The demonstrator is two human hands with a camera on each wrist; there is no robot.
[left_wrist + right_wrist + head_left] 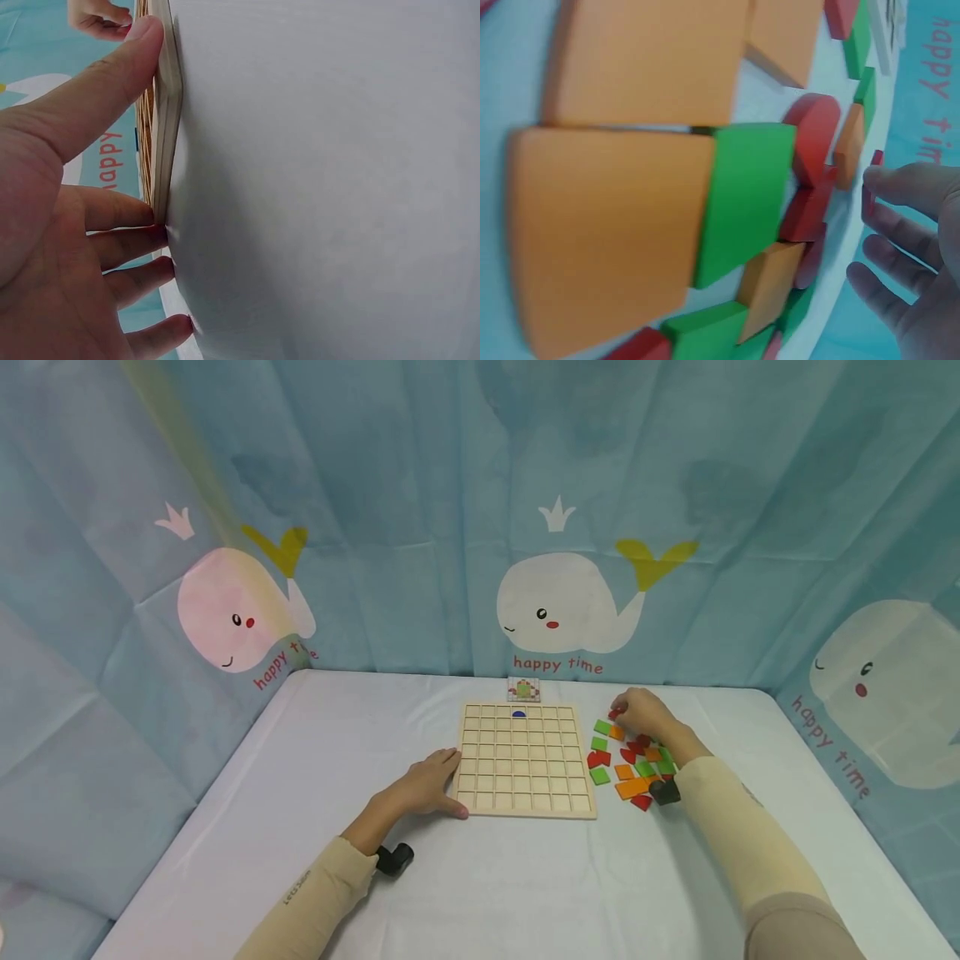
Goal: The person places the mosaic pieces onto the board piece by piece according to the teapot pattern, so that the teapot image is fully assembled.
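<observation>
A square wooden grid board [525, 760] lies on the table, with one blue half-round piece [519, 715] in its top row. My left hand [427, 783] rests at the board's left edge; in the left wrist view its thumb [112, 79] lies on the rim and its other fingers are spread, touching the side and the tablecloth. My right hand [647, 713] is over the far end of the loose pieces right of the board. Between thumb and fingertips it pinches a small red piece [870, 187], whose shape is mostly hidden.
Loose orange, green [600, 775] and red pieces lie scattered right of the board, some touching or overlapping. A small patterned picture card [523, 689] stands behind the board. A blue whale-print curtain [420, 527] hangs behind the white-covered table [510, 885].
</observation>
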